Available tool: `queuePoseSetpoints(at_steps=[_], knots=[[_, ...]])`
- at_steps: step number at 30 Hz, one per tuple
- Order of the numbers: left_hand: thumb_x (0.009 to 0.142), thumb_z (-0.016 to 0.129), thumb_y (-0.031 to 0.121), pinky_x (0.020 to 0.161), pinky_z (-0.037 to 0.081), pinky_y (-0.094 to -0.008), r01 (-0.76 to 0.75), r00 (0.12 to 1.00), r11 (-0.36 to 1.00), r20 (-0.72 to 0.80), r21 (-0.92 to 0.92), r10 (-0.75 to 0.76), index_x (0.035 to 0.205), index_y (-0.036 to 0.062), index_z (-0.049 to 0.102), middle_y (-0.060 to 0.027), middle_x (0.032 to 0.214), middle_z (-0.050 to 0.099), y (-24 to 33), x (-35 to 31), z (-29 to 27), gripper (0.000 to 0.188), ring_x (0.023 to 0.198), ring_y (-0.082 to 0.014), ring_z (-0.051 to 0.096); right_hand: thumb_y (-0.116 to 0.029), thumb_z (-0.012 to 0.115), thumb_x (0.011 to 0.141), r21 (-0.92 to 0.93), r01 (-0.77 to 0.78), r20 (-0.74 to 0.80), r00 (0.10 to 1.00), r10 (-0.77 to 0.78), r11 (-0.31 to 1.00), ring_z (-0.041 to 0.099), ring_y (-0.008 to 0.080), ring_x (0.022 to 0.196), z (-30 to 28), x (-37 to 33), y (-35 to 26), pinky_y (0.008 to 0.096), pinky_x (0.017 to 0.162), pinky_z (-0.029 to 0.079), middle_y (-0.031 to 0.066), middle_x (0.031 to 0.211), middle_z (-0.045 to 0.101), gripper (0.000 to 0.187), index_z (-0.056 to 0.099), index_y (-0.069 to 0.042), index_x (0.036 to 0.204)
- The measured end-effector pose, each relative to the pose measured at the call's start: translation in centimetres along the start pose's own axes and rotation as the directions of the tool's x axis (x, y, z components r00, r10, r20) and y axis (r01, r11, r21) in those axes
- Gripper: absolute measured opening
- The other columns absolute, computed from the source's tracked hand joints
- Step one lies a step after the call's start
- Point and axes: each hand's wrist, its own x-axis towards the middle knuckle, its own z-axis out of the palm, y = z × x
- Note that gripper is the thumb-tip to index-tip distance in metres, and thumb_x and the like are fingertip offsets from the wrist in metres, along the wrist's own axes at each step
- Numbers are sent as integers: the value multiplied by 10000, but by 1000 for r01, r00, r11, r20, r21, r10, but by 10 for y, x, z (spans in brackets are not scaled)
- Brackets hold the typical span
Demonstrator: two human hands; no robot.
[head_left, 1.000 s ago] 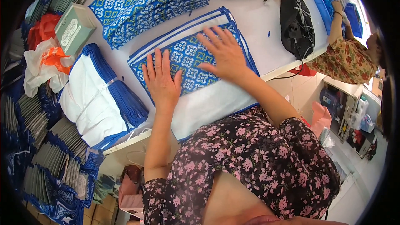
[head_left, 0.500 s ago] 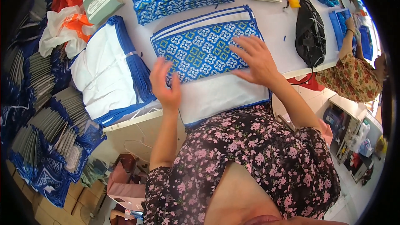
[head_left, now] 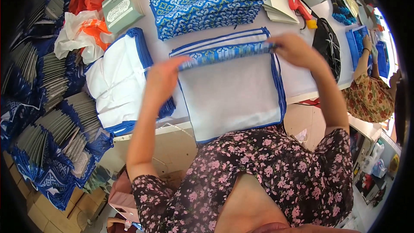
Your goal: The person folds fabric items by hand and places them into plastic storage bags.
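While both hands lift a folded blue patterned panel [head_left: 226, 53] above the white blue-trimmed fabric sheet [head_left: 233, 97], the left hand [head_left: 161, 80] and right hand [head_left: 293, 49] pinch its ends with closed fingers. The sheet overhangs the table's [head_left: 172, 127] near edge. Beyond the sheet lies a patterned stack [head_left: 202, 2]; left, a white bundle [head_left: 116, 84].

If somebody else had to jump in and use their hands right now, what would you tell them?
Left hand pinches the left end of the blue patterned fabric strip; right hand pinches its right end, lifted above the white blue-edged sheet on the table.
Done: a stack of folded patterned pieces lies behind.
Left: a pile of white sheets waits at the left.
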Motion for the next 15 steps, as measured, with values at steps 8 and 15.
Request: queuePoseSetpoints(at_steps=[8, 15], knots=[[815, 526, -97, 862, 504, -314, -190, 937, 969, -266, 159, 227, 1150, 36, 652, -152, 1062, 703, 53, 130, -147, 381, 978, -241, 675, 34, 546, 871, -144, 255, -567, 771, -290, 956, 635, 258, 880, -158, 59, -16, 342, 815, 495, 173, 964, 675, 228, 653, 6, 1070], [814, 516, -81, 990, 460, -446, -252, 881, 809, -220, 531, 419, 1223, 145, 625, -86, 1154, 677, -19, 111, -80, 480, 1058, -319, 628, 124, 499, 855, -345, 361, -524, 692, -496, 867, 553, 301, 1214, -67, 102, 37, 377, 1070, 412, 77, 1302, 608, 526, 606, -157, 1288]])
